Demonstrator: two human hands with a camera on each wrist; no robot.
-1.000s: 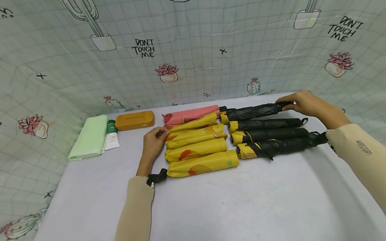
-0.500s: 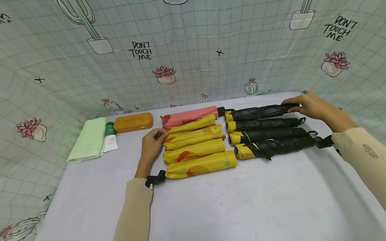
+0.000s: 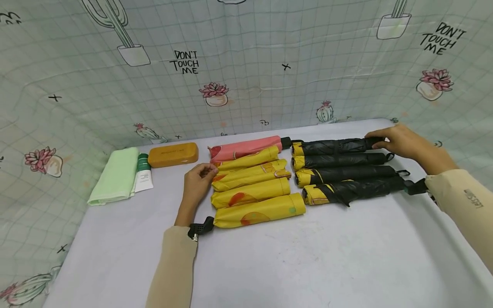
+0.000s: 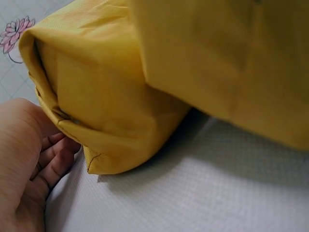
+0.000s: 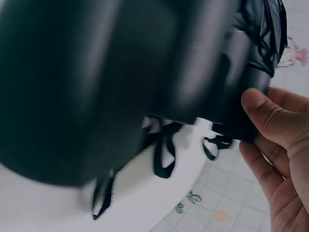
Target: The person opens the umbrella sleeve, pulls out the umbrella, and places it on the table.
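Observation:
In the head view, my right hand (image 3: 400, 141) pinches the handle end of the farthest black folded umbrella (image 3: 333, 146). The right wrist view shows thumb and fingers on that black handle (image 5: 241, 113). Several black umbrellas with yellow edges lie side by side, the nearest one (image 3: 358, 191) at the front of the row. On the left, my left hand (image 3: 196, 182) has thumb and forefinger together on the closed end of a yellow umbrella sleeve (image 3: 250, 174); in the left wrist view the fingertips are partly hidden behind yellow fabric (image 4: 111, 111).
More yellow sleeves lie in a row, the nearest sleeve (image 3: 259, 211) at the front. Behind them is a pink folded umbrella (image 3: 246, 148) with a black end. An orange case (image 3: 173, 155), a green-capped tube (image 3: 144, 173) and a pale green cloth (image 3: 113, 175) lie at left. A printed curtain (image 3: 250, 64) hangs behind.
My right hand has drawn the farthest black umbrella rightward and slightly toward me, lining its yellow end up with the others. My left hand has stayed at the sleeve.

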